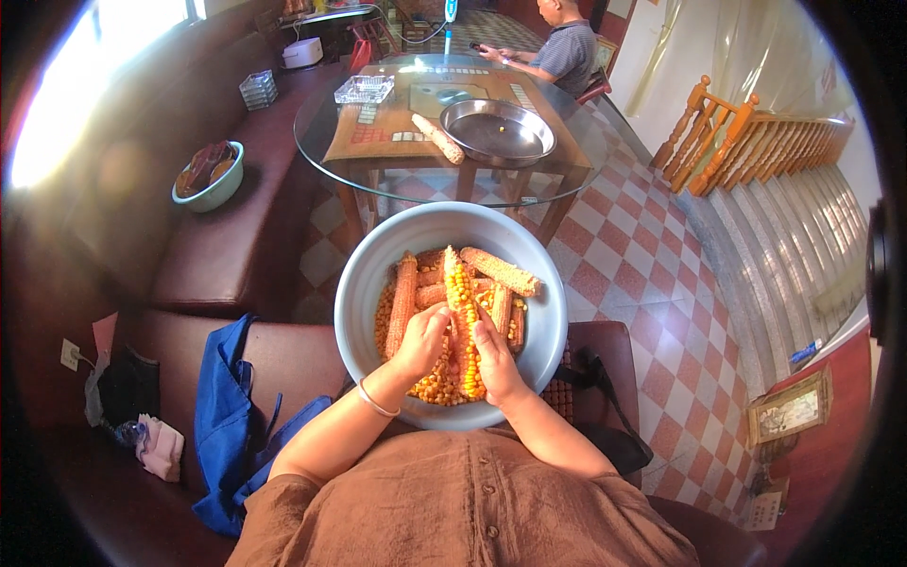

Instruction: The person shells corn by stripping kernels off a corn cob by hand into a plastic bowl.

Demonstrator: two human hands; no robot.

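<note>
A partly shelled corn cob [460, 305] is held between both hands, above a large pale blue plastic basin [354, 298] close to my body. Yellow kernels still line much of this cob, while bare strips run along it. My right hand [497, 358] grips its right side, thumb pointing up along the rows. On the other side my left hand [425, 340] is curled, thumb and fingers against the kernels. Beneath them the basin contains loose corn kernels [432, 386] and several stripped cobs [402, 305]. One pale cob [501, 271] leans against the right wall.
Ahead is a round glass table [319, 152] bearing a metal pan [498, 135], a cob [438, 139] and a glass ashtray [363, 89]. Another person [563, 49] sits behind it. A bowl [212, 188] rests on the left sofa [205, 262]; blue cloth [223, 425] lies beside me. Stairs [765, 241] rise right.
</note>
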